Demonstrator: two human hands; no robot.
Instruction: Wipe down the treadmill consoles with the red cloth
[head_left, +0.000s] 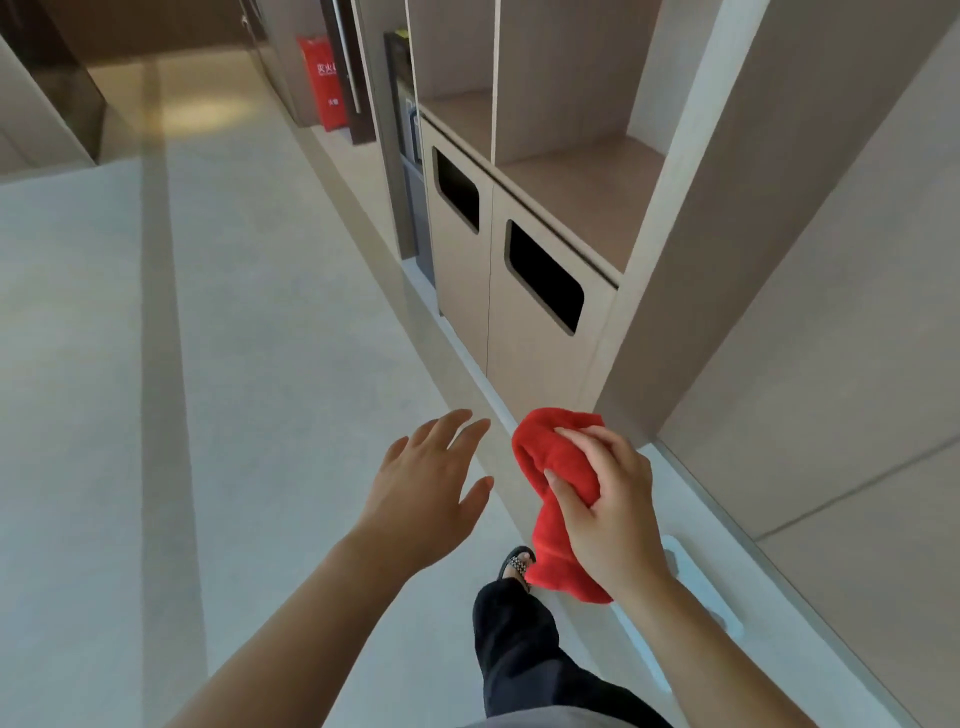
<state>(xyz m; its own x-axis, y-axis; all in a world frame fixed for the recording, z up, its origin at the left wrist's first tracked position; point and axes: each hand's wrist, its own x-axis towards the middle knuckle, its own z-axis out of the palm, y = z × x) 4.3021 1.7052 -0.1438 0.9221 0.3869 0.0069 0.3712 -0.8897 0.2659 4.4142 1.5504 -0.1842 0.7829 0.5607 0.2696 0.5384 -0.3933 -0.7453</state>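
The red cloth (558, 499) hangs bunched in my right hand (610, 499), fingers closed round its middle, ready for wiping. My left hand (426, 493) is open and empty, just beside it. I see no treadmill, only floor (260, 364) and cabinets (519, 322) on the right.

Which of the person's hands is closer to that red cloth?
Right. The right hand grips the red cloth, fingers wrapped around its bunched middle. The left hand is open and empty, apart from the cloth, off to its left.
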